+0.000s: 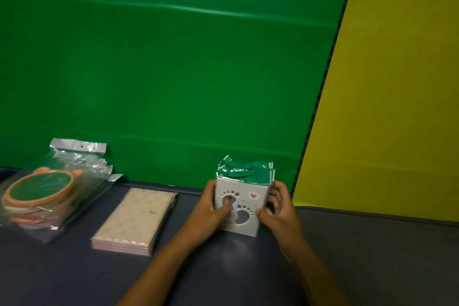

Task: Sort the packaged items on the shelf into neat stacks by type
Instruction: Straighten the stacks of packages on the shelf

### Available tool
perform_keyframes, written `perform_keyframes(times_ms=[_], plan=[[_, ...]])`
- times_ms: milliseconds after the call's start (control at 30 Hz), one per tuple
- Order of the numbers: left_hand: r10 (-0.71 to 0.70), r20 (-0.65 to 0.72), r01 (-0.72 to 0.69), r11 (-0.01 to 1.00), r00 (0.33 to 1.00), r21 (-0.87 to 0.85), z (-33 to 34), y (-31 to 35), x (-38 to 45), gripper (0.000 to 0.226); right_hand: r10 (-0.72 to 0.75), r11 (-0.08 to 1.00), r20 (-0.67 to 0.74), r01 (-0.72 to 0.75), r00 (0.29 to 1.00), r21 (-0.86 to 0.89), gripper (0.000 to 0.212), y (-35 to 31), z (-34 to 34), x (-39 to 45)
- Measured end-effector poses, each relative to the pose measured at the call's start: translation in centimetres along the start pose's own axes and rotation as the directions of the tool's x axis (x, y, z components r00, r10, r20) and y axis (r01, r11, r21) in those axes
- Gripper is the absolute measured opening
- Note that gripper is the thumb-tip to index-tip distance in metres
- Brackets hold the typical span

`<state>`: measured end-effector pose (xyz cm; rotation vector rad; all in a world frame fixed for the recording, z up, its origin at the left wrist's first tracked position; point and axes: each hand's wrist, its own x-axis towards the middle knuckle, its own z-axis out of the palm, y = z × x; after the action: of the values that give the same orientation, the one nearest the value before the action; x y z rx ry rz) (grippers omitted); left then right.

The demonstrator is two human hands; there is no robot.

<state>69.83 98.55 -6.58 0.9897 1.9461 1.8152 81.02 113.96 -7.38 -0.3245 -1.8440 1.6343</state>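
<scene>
- Green backdrop (173, 69) fills the far wall, meeting a yellow panel (397, 82) at right; a dark blue shelf surface (74, 276) runs along the near side, giving way to a grey section (385, 243) at right.
- Footprint packets (242, 202): a small upright bundle of white cards with cut-out feet and a pink heart, in clear sleeves whose crumpled tops mirror the green wall. It stands on the shelf near the backdrop, right of centre.
- Left hand (213, 211) grips the bundle's left edge, thumb pressed on the front face at a footprint cut-out.
- Right hand (275, 208) grips the right edge with curled fingers, thumb at the lower front.
- Handling, as a judgement: the packets look light and thin, fairly stiff as a bundle yet bendable singly; the glossy sleeves are probably slippery, so sheets may slide apart. Holding both side edges, as shown, squares them best; the loose sleeve tops would only crumple.
- Pink flat packs (135, 221): a neat low stack lying left of the hands, well apart from them.
- Round orange-rimmed items (39, 190) in clear bags: a looser, fanned pile at far left, hang tabs (79, 146) pointing toward the backdrop.
</scene>
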Motion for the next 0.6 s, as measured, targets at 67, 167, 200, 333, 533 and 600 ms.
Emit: perform_keyframes(times_ms=[67, 167, 200, 333, 533, 600], plan=[[0.002, 0.017, -0.002, 1.0, 1.0, 0.008, 0.1, -0.3, 0.1, 0.037, 0.053, 0.997, 0.032, -0.051, 0.998, -0.066, 0.057, 0.3, 0.4, -0.2], [-0.004, 0.021, 0.005, 1.0, 1.0, -0.027, 0.6, -0.4, -0.2, 0.035, 0.108, 0.976, 0.098, -0.087, 0.989, -0.198, 0.063, 1.1, 1.7, -0.7], [0.005, 0.007, -0.004, 0.999, 1.0, -0.037, 0.8, -0.3, -0.4, 0.038, 0.12, 0.973, 0.088, -0.099, 0.989, -0.207, 0.068, 1.3, 2.2, -0.8], [0.038, -0.032, -0.04, 0.996, 0.999, -0.078, 1.6, -0.4, -0.9, 0.049, 0.112, 0.979, 0.023, -0.106, 0.993, -0.172, 0.068, 1.5, 3.2, -0.7], [0.041, 0.004, -0.041, 0.999, 0.999, -0.018, 1.7, -1.1, -0.8, 0.034, 0.091, 0.976, -0.016, -0.092, 0.996, -0.197, 0.061, 1.5, 2.6, -0.9], [0.027, 0.007, -0.027, 1.0, 1.0, -0.002, 1.9, -1.3, -0.8, 0.033, 0.091, 0.972, -0.018, -0.093, 0.996, -0.215, 0.06, 1.4, 2.7, -1.1]])
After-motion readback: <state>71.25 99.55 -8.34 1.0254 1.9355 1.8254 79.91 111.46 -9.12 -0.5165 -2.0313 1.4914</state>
